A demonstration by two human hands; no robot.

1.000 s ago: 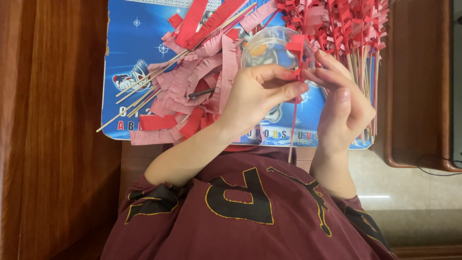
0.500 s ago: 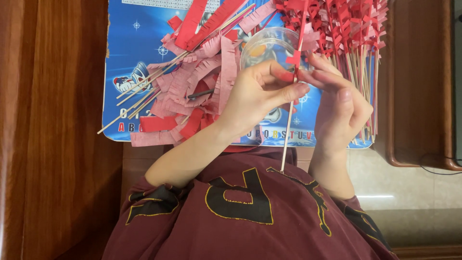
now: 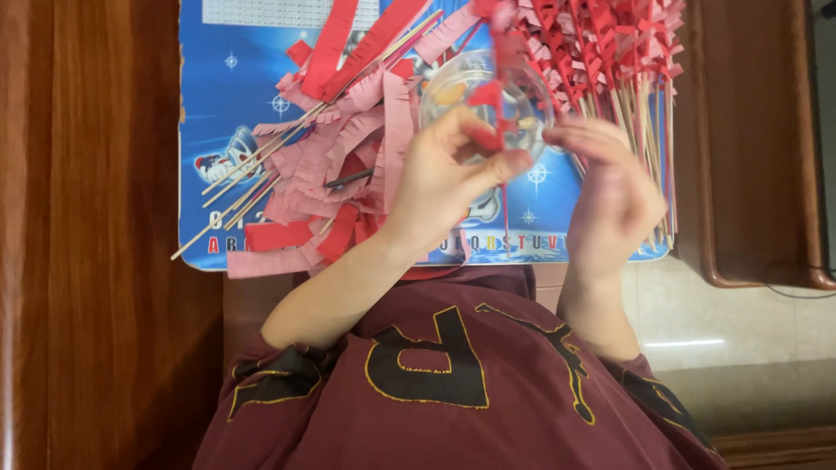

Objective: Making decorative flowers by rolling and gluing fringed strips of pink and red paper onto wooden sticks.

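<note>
While the red paper strip [image 3: 489, 96] wraps the top of a thin wooden skewer [image 3: 505, 213], that skewer stands roughly vertical in view between the two hands, above the blue printed mat [image 3: 218, 96]. Left hand [image 3: 448, 178] pinches the skewer and paper between thumb and fingertips, just under the red wrap; fingers curled, grip closed on it. Right hand [image 3: 614, 196] sits just beside, to the right, fingers loosely bent toward the skewer; blurred, so cannot tell if it touches or grips anything. Skewer's lower end hangs down past the left thumb, over the mat's lower edge.

Behind the hands, a clear round plastic container [image 3: 461, 87] lies on the mat, partly hidden by left-hand fingers and the red paper. Left of it, a loose heap of pink fringed paper strips [image 3: 348, 165] mixed with plain red strips [image 3: 335, 39] and several bare wooden skewers [image 3: 252, 187] lying diagonally, their tips reaching off the mat's left edge. A small dark stick-like item [image 3: 348, 180] lies in the heap; kind unclear. Upper right, a dense bunch of finished skewers with red paper tops [image 3: 610, 52] lies side by side, sticks pointing down toward the right hand.

Mat rests on a dark wooden surface [image 3: 96, 261]. A wooden raised rim [image 3: 749, 174] runs right of the mat. Person's maroon shirt with black-and-yellow print [image 3: 453, 383] fills the bottom.
</note>
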